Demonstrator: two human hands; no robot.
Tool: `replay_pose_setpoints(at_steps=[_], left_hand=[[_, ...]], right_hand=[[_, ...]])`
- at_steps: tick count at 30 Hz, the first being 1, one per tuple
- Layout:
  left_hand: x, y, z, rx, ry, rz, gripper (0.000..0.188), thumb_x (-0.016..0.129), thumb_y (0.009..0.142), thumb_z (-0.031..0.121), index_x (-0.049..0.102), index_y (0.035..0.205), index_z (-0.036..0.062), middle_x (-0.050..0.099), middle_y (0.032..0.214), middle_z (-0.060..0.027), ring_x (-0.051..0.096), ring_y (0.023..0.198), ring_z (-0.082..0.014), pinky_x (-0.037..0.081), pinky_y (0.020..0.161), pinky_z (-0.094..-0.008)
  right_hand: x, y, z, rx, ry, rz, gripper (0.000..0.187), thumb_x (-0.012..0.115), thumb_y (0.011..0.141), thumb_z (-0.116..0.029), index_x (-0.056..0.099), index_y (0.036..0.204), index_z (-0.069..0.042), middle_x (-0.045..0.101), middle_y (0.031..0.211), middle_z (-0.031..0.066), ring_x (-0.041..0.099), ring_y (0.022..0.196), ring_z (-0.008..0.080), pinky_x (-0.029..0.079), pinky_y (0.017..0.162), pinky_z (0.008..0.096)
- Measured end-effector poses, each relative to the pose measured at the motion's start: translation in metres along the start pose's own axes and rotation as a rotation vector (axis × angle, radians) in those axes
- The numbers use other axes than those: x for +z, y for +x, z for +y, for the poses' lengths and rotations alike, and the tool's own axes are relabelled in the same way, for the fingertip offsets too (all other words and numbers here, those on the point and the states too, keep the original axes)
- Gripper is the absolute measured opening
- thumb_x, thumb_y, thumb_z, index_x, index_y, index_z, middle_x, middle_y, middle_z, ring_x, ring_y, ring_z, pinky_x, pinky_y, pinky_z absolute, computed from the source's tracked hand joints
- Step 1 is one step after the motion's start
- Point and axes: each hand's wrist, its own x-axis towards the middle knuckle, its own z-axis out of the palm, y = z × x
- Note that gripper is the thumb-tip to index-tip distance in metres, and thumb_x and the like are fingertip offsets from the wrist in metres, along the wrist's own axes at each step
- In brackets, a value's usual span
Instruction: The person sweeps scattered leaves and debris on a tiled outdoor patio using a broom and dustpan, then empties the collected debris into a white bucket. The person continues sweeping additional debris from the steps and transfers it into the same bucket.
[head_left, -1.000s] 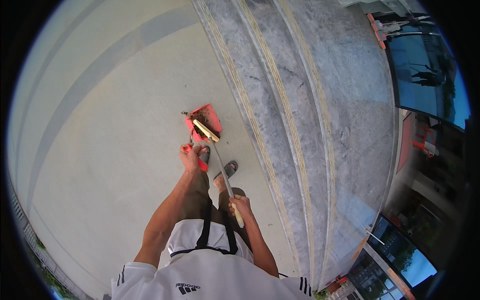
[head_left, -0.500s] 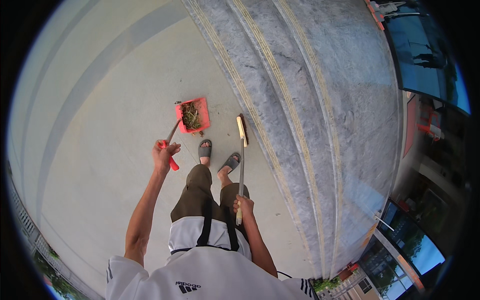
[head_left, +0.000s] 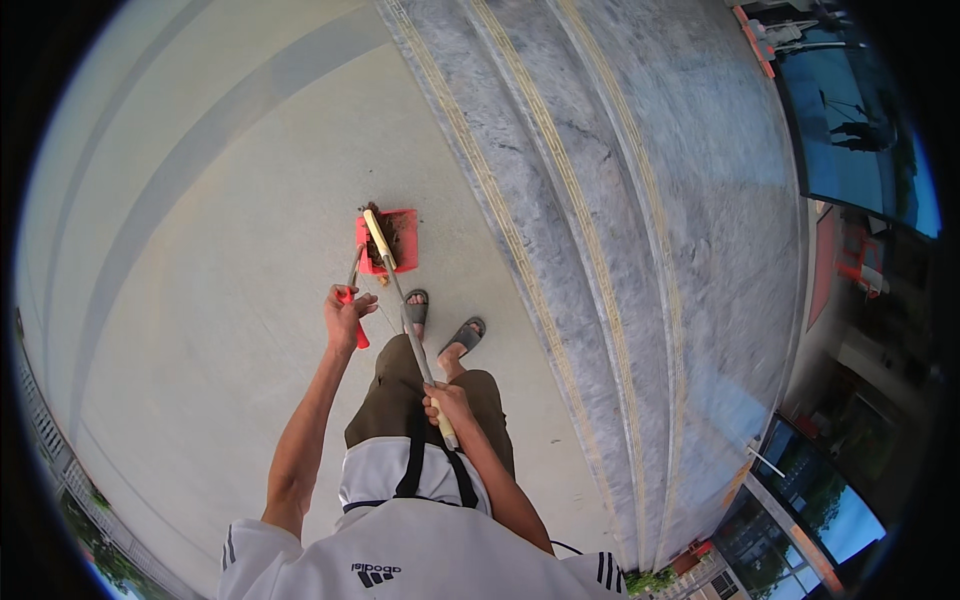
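My left hand point(head_left: 348, 312) is closed round the red handle of a long-handled dustpan point(head_left: 406, 226). The red pan rests on the concrete floor ahead of my feet, with dry leaves and debris point(head_left: 402, 246) in it. Near its lower end my right hand point(head_left: 446, 402) grips the stick of a broom point(head_left: 379, 236) with a pale yellow head. That head lies over the left part of the pan, hiding some of the debris. A few brown bits lie by the pan's near edge.
Grey stone steps point(head_left: 560, 200) with yellow-lined edges rise along my right. Beyond them are glass doors point(head_left: 850, 130) and a red object in the dark doorway. My feet in grey slippers point(head_left: 462, 337) stand just behind the pan. A pale railing point(head_left: 90, 500) shows at the far lower left.
My right hand has swung the broom leftward from beside the steps to over the dustpan. My left hand has shifted slightly right with the handle, which stands more upright.
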Motion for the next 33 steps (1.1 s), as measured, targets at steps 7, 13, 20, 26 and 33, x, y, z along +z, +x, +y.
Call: replay_pose_setpoints(at_steps=[7,13,20,26,33], left_hand=[[-0.053,-0.002,0.014,-0.021,-0.198,0.171,0.026,0.065,0.088,-0.014,0.050,0.104,0.0004,0.067,0.096,-0.0171,0.078,0.089,-0.0363,0.069,0.075,-0.0391],[-0.073,-0.013,0.009,-0.051,-0.275,0.284,0.022,0.065,0.092,-0.012,0.051,0.104,-0.0002,0.064,0.102,-0.0168,0.078,0.093,-0.0370,0.069,0.080,-0.0381],[-0.037,-0.004,-0.010,-0.011,-0.302,0.384,0.023,0.064,0.091,-0.013,0.050,0.103,0.0006,0.064,0.102,-0.0162,0.077,0.092,-0.0374,0.069,0.079,-0.0386],[-0.008,-0.002,-0.002,-0.006,-0.301,0.434,0.023,0.064,0.090,-0.014,0.051,0.101,0.0015,0.066,0.099,-0.0154,0.078,0.093,-0.0354,0.069,0.080,-0.0394],[-0.011,-0.007,-0.012,-0.016,-0.469,0.609,0.023,0.065,0.093,-0.013,0.051,0.105,-0.0001,0.065,0.101,-0.0154,0.077,0.096,-0.0385,0.069,0.082,-0.0396]], right_hand=[[-0.001,-0.023,-0.029,-0.044,-0.043,0.062,0.015,0.069,0.103,-0.021,0.062,0.099,-0.008,0.058,0.074,0.0008,0.052,0.050,0.0090,0.042,0.042,0.0280],[-0.012,-0.018,-0.078,-0.197,-0.118,0.133,0.016,0.069,0.103,-0.020,0.061,0.095,-0.008,0.056,0.073,0.0004,0.053,0.050,0.0091,0.042,0.040,0.0293],[-0.007,0.055,-0.163,-0.225,-0.495,0.224,0.017,0.065,0.102,-0.017,0.054,0.092,-0.009,0.056,0.071,0.0010,0.055,0.050,0.0116,0.046,0.041,0.0320],[-0.007,0.058,-0.189,0.124,-0.386,0.071,0.015,0.068,0.101,-0.015,0.056,0.099,-0.006,0.055,0.075,0.0034,0.052,0.051,0.0116,0.042,0.042,0.0311],[-0.040,0.037,-0.287,0.214,-0.305,-0.105,0.016,0.065,0.105,-0.016,0.062,0.116,-0.005,0.056,0.080,0.0035,0.046,0.053,0.0082,0.037,0.042,0.0271]])
